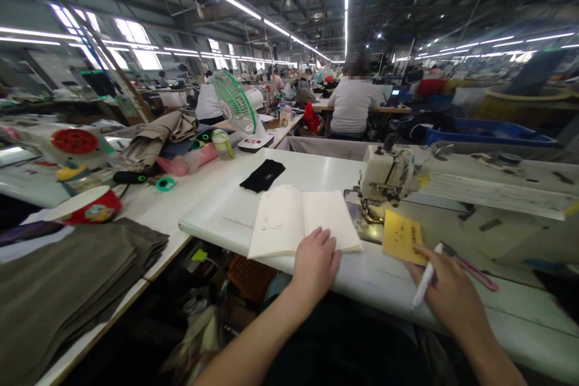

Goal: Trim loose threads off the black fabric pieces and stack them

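An open notebook (278,223) with cream pages lies on the white sewing table. On its right page, near the lower edge, my left hand (316,259) rests flat with the fingers extended. My right hand (452,292) grips a yellow booklet (400,235) by its lower right corner, in front of the sewing machine (389,172). A white pen (424,283) is held in the same hand, slanting across the fingers. Just beyond that hand lies a tool with a pink handle (482,276), its other end partly hidden. A folded black cloth piece (263,175) sits behind the notebook.
To the left are a stack of grey-brown fabric (81,277), a red bowl (90,205), a green tape roll (165,184) and a jar (221,143). A green-and-white fan (237,105) stands behind the table. Farther back a person in white (350,102) sits facing away.
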Demonstrator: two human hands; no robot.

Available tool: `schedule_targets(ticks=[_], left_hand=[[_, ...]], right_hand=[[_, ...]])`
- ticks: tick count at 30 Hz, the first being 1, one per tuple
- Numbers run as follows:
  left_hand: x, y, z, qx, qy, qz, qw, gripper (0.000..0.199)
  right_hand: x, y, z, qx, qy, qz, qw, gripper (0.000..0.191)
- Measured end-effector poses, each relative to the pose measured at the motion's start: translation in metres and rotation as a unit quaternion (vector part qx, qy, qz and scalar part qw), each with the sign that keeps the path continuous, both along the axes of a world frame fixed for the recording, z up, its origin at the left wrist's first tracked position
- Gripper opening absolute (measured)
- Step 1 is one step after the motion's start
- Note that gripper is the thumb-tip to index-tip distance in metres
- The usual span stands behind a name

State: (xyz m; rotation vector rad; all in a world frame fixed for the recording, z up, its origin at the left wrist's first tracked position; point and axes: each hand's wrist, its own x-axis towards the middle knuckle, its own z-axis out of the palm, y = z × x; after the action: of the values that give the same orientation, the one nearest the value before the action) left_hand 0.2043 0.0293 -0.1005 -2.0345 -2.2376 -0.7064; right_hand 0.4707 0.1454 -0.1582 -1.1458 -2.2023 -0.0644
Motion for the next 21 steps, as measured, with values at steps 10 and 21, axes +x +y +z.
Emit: schedule_targets(ticks=[10,21], left_hand=[[-0.016,0.004,-0.016,0.093,0.036,-0.055,0.994,0.025],[-0.056,0.009,-0.036,0.171,0.07,-0.088,0.979,0.042]], right_hand=[[-0.013,-0.004,0.017,-0.047,0.03,-0.027,0.998,0.032],[-0.022,-0.009,0.035,-0.109,0.05,-0.04,0.992,0.035]])
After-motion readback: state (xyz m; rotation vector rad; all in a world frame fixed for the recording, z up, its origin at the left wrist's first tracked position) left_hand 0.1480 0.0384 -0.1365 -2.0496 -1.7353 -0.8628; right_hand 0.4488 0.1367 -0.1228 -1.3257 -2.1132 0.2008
